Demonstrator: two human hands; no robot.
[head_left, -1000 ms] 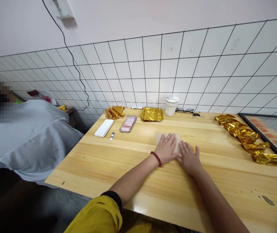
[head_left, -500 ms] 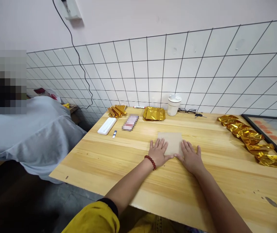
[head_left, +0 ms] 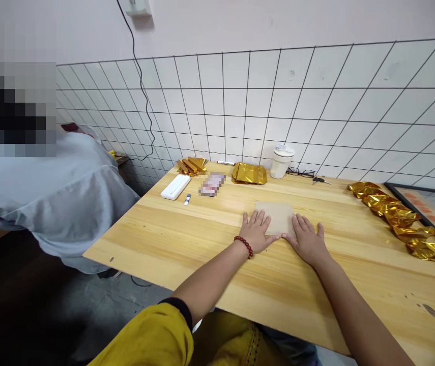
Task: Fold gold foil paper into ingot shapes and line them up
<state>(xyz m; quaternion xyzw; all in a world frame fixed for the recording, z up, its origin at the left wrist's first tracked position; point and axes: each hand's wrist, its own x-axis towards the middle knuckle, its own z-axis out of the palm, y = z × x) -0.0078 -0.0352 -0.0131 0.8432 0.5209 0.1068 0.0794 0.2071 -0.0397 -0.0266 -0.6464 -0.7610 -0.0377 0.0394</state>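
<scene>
A square sheet of tan paper [head_left: 276, 216] lies flat on the wooden table [head_left: 164, 249]. Over its left edge rests my left hand [head_left: 255, 229], palm down with the fingers spread, a red bead bracelet at the wrist. My right hand [head_left: 309, 239] presses flat on the sheet's right edge, its fingers stretched out too. Both thumbs point towards each other near the sheet's lower edge. Neither hand grips anything. What lies under the palms is hidden.
Behind the sheet sit a gold foil stack [head_left: 249, 174], a white lidded cup [head_left: 281, 161], glasses [head_left: 300, 173] and keys [head_left: 320, 180]. A white case [head_left: 175, 187] and gold strips [head_left: 191, 165] are at left. Folded gold foil pieces [head_left: 393, 218] line the right. A person [head_left: 83, 188] sits at far left.
My view has shifted a little, so the table and its things appear slightly further right. Both hands stay flat on the sheet's edges.
</scene>
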